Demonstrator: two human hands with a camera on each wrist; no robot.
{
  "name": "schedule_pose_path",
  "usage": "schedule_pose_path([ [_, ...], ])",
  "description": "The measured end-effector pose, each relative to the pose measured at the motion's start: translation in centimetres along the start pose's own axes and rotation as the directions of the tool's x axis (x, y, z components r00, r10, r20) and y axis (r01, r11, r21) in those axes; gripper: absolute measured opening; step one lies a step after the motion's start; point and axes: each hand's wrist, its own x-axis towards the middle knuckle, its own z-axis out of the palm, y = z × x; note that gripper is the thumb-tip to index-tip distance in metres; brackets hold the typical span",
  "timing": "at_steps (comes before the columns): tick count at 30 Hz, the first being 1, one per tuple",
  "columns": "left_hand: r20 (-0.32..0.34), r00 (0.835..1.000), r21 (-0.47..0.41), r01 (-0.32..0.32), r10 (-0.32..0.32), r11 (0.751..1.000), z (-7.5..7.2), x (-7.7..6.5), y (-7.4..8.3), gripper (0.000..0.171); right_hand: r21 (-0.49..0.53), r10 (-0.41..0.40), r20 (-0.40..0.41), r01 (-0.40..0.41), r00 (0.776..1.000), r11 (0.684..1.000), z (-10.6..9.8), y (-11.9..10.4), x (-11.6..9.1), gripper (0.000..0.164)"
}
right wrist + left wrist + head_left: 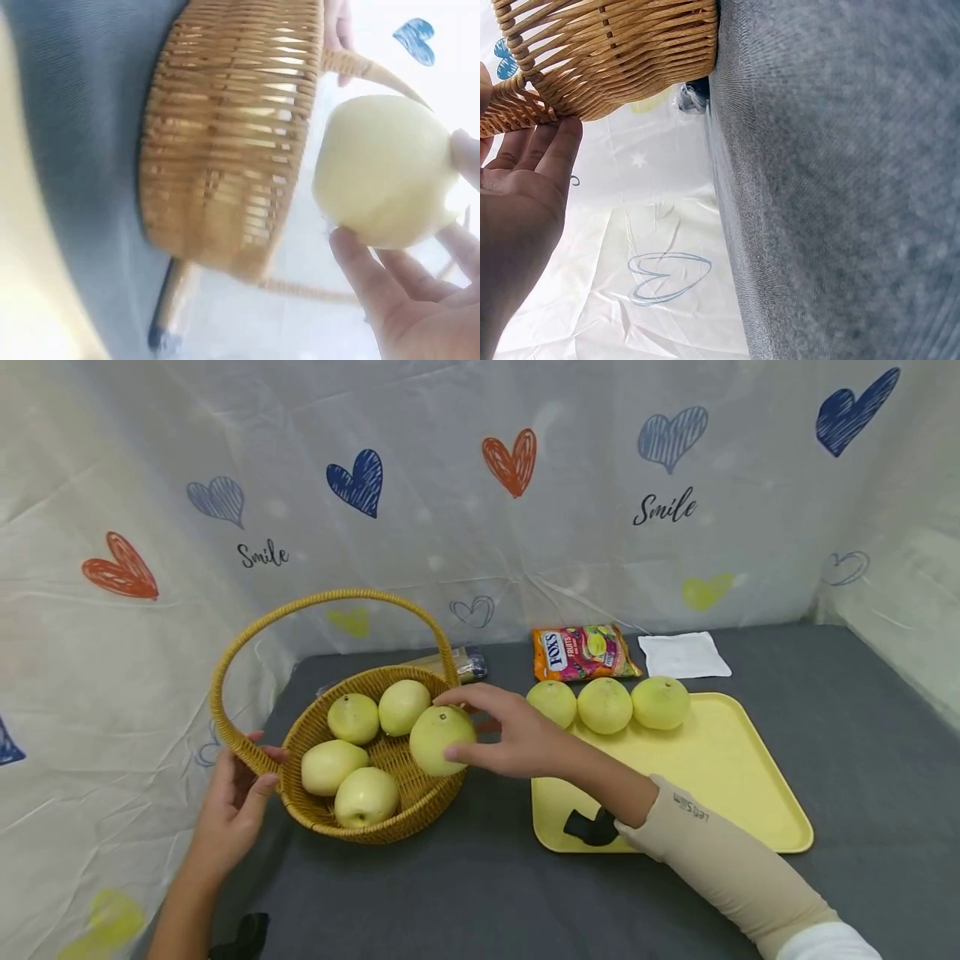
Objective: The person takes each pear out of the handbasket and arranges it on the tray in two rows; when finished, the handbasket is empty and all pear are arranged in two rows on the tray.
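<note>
Right hand [517, 737] gripping one fruit [441, 739], basket [382, 833] holding four (pale yellow); tray [723, 777], three

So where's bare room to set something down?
Bare: the yellow tray right of its three fruits; gray cloth in front of the basket and right of the tray. Crowded: the basket, four fruits inside, another in the right hand above.
</note>
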Motion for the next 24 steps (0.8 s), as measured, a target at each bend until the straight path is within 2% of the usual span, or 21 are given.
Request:
schedule_pose_path([
  [9,-0.003,1.0,0.014,0.002,-0.002,1.0,0.0,0.1,0.1,0.054,-0.047,0.092,-0.088,-0.097,0.992,0.994,-3.2,0.2,-5.0,0.052],
  [14,-0.005,0.999,0.082,0.053,-0.053,0.995,0.0,0.0,0.4,0.055,-0.095,0.169,-0.154,-0.185,0.974,0.978,-4.7,0.8,-8.0,0.052],
  [18,-0.011,0.996,0.086,0.091,-0.09,0.992,0.0,-0.2,0.4,0.055,-0.135,0.19,-0.195,-0.218,0.962,0.966,-5.9,1.1,-9.8,0.052],
  [24,0.015,1.0,0.05,0.007,-0.008,0.999,0.1,-0.1,0.3,0.054,-0.218,0.173,-0.251,-0.23,0.952,0.948,-8.0,1.0,-11.9,0.05],
])
